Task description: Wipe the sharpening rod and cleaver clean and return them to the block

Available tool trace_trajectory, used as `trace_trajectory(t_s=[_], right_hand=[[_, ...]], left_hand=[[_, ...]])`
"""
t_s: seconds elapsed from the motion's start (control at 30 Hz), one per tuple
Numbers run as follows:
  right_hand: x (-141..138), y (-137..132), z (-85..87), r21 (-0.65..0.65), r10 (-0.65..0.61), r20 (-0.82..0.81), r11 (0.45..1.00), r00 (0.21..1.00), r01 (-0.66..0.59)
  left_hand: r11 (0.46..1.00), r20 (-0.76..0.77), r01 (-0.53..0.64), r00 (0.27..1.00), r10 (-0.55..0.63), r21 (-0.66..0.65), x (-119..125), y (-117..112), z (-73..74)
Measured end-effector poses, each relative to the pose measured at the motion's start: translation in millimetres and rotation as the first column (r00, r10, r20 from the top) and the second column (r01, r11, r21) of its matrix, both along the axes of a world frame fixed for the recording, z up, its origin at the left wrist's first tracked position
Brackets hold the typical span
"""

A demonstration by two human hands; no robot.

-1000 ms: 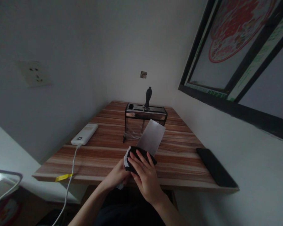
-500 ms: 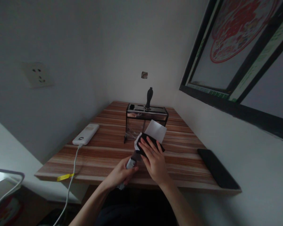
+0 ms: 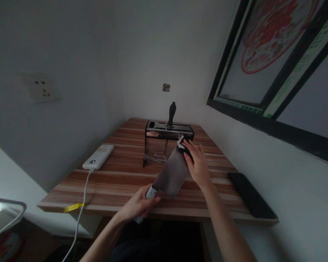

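Observation:
My left hand point(image 3: 142, 202) grips the pale handle of a cleaver point(image 3: 172, 173), whose broad grey blade points away and to the right above the front of the table. At the far end of the blade, my right hand point(image 3: 197, 162) presses a black-and-white cloth point(image 3: 187, 148) against the metal, fingers bent over it. Behind the blade stands a knife block point(image 3: 169, 128) with clear sides and a slotted top. One knife with a black handle point(image 3: 172, 113) sticks up out of it.
On the wood-grain table point(image 3: 125, 174), a white power bank point(image 3: 98, 156) with a cable lies at left. A black phone point(image 3: 252, 194) rests by the right edge. Yellow tape point(image 3: 73, 207) is at the front left. A framed picture point(image 3: 276, 43) hangs on the right wall.
My right hand has slid the cloth away from the handle toward the blade's far end, moving up and right. More of the blade shows now. My left hand keeps its grip.

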State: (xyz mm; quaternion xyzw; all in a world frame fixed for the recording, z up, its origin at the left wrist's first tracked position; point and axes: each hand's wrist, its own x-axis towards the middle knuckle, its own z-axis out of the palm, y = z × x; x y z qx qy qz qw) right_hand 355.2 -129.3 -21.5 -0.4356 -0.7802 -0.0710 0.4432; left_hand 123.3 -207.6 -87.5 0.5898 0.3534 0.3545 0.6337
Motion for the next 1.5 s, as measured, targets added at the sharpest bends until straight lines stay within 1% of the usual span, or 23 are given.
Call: trace_trajectory(t_s=[0.1, 0.17, 0.2, 0.23, 0.3, 0.37, 0.4, 0.47, 0.5, 0.57, 0.6, 0.63, 0.67, 0.73, 0.8, 0.87, 0.93, 1.0, 1.07, 1.13, 1.27, 1.37, 1.5], right_hand=[[13.0, 2.1, 6.8, -0.041, 0.006, -0.191, 0.999, 0.982, -0.014], [24.1, -0.6, 8.6, -0.05, -0.049, -0.389, 0.998, 0.92, 0.032], [29.3, -3.5, 8.3, -0.051, -0.083, -0.497, 0.996, 0.864, 0.067], [33.6, -7.6, 7.1, -0.053, -0.111, -0.606, 0.994, 0.788, 0.099], [37.1, -19.4, 1.7, -0.059, -0.118, -0.807, 0.991, 0.579, 0.119], [32.5, -35.5, -8.4, -0.078, -0.098, -0.937, 0.994, 0.335, 0.071], [27.2, -44.6, -15.2, -0.099, -0.104, -0.967, 0.995, 0.231, 0.034], [12.4, -63.3, -32.3, -0.182, -0.173, -0.979, 0.98, 0.103, -0.08], [3.9, -72.1, -42.0, -0.236, -0.229, -0.971, 0.964, 0.065, -0.124], [-13.5, -87.3, -61.5, -0.316, -0.315, -0.949, 0.932, 0.034, -0.179], [-21.6, -93.2, -70.4, -0.35, -0.355, -0.935, 0.919, -0.001, -0.18], [-29.1, -97.8, -78.1, -0.386, -0.399, -0.917, 0.901, -0.027, -0.199], [-35.7, -101.2, -84.3, -0.414, -0.432, -0.901, 0.881, -0.033, -0.231], [-46.0, -105.1, -92.4, -0.431, -0.455, -0.891, 0.851, -0.011, -0.302], [-52.6, -106.2, -95.6, -0.414, -0.437, -0.899, 0.839, 0.016, -0.354], [-56.5, -106.1, -96.0, -0.401, -0.428, -0.904, 0.835, 0.014, -0.377], [-58.6, -105.6, -94.5, -0.401, -0.44, -0.898, 0.83, -0.013, -0.388], [-59.8, -105.1, -90.6, -0.388, -0.443, -0.896, 0.82, -0.036, -0.42], [-60.7, -104.4, -84.0, -0.354, -0.427, -0.902, 0.815, -0.061, -0.459], [-61.6, -103.8, -75.8, -0.32, -0.41, -0.908, 0.813, -0.089, -0.487], [-63.6, -103.7, -64.1, -0.279, -0.404, -0.904, 0.807, -0.142, -0.521], [-66.4, -104.7, -64.0, -0.263, -0.41, -0.896, 0.798, -0.169, -0.542], [-72.2, -104.2, -67.3, -0.234, -0.43, -0.881, 0.757, -0.195, -0.61]], left_hand=[[1.0, -0.001, -0.021, 1.0, 0.021, -0.018, -0.2, 0.4, -4.3], [0.999, 0.013, -0.043, 0.999, 0.043, -0.024, -0.7, 0.3, -7.1], [0.998, 0.025, -0.056, 0.998, 0.057, -0.028, -1.0, 0.3, -8.2], [0.997, 0.043, -0.069, 0.997, 0.07, -0.035, -1.2, 0.3, -9.2], [0.994, 0.085, -0.092, 0.992, 0.096, -0.055, -1.4, 0.7, -10.2], [0.992, 0.126, -0.107, 0.985, 0.116, -0.074, -1.2, 1.3, -10.2], [0.991, 0.143, -0.109, 0.982, 0.12, -0.078, -0.9, 1.6, -10.0], [0.989, 0.16, -0.12, 0.978, 0.133, -0.083, -0.3, 1.8, -9.6], [0.988, 0.166, -0.13, 0.976, 0.143, -0.087, 0.1, 1.8, -9.6], [0.984, 0.184, -0.148, 0.969, 0.164, -0.095, 0.6, 1.6, -10.2], [0.982, 0.196, -0.161, 0.964, 0.178, -0.098, 0.8, 1.6, -10.8], [0.981, 0.207, -0.167, 0.961, 0.185, -0.099, 1.0, 1.7, -11.6], [0.981, 0.213, -0.17, 0.959, 0.187, -0.096, 1.1, 1.8, -12.4], [0.981, 0.201, -0.175, 0.962, 0.188, -0.078, 1.5, 1.8, -13.9], [0.981, 0.177, -0.187, 0.965, 0.192, -0.044, 2.7, 0.3, -14.5], [0.977, 0.16, -0.215, 0.963, 0.215, -0.02, 4.9, -3.7, -13.6], [0.965, 0.153, -0.261, 0.953, 0.262, -0.022, 7.7, -10.0, -10.5], [0.949, 0.139, -0.313, 0.938, 0.316, -0.045, 9.6, -17.6, -4.8], [0.941, 0.12, -0.332, 0.934, 0.337, -0.062, 9.3, -24.9, 3.0], [0.954, 0.095, -0.287, 0.951, 0.295, -0.084, 6.4, -31.1, 11.6], [0.983, 0.069, -0.13, 0.988, 0.139, -0.129, -0.4, -39.6, 22.3], [0.985, 0.079, -0.133, 0.987, 0.142, -0.11, 0.8, -42.1, 19.9], [0.985, 0.014, -0.169, 0.985, 0.169, -0.011, 11.4, -42.9, 8.2]])
